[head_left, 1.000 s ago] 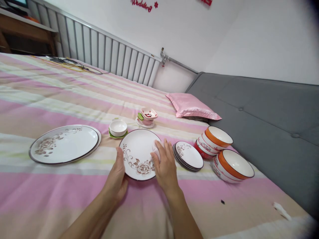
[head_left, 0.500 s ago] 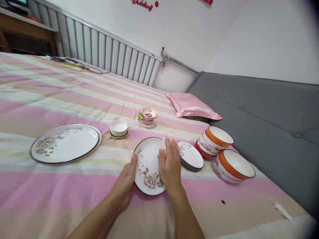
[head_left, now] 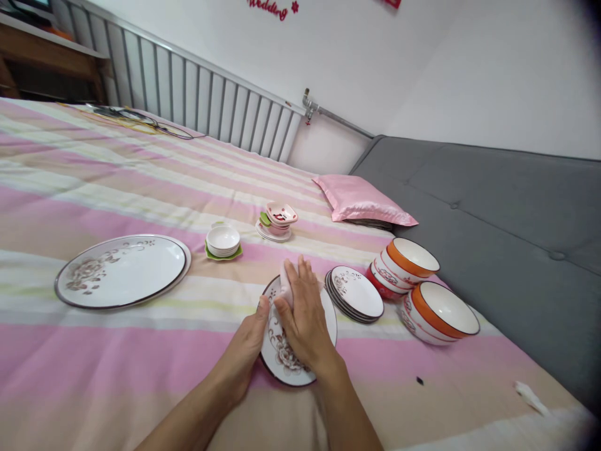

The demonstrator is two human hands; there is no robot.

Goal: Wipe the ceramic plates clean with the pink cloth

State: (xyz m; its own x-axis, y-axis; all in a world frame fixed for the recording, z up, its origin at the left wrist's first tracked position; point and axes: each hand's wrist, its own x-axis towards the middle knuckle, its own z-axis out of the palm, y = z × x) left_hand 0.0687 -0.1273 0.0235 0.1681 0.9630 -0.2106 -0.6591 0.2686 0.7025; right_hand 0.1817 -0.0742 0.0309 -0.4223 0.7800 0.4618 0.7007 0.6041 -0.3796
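A white plate (head_left: 330, 326) with a dark rim and brown flowers is gripped at its left edge by my left hand (head_left: 248, 341), thumb over the rim. My right hand (head_left: 303, 310) presses a pale pinkish-white cloth (head_left: 285, 285) against the plate's face, covering its middle. The cloth is partly hidden under the fingers. Just right of the plate lies a stack of matching small plates (head_left: 359, 293). Beyond the hands are a stack of small white dishes (head_left: 224, 239) on a green leaf-shaped dish and a stack of pink dishes (head_left: 280, 214).
Oval platters (head_left: 136, 269) lie at the left on the striped bedspread (head_left: 154, 369). Stacked orange-rimmed bowls (head_left: 441, 316) stand at the right near the grey headboard (head_left: 507, 219). A pink pillow (head_left: 364, 197) and coiled cables (head_left: 136, 119) lie farther back. A crumpled white scrap (head_left: 530, 398) lies front right.
My right hand and the cloth have slid left across the plate. The plate has shifted slightly right and toward me, with my left hand still on its edge.
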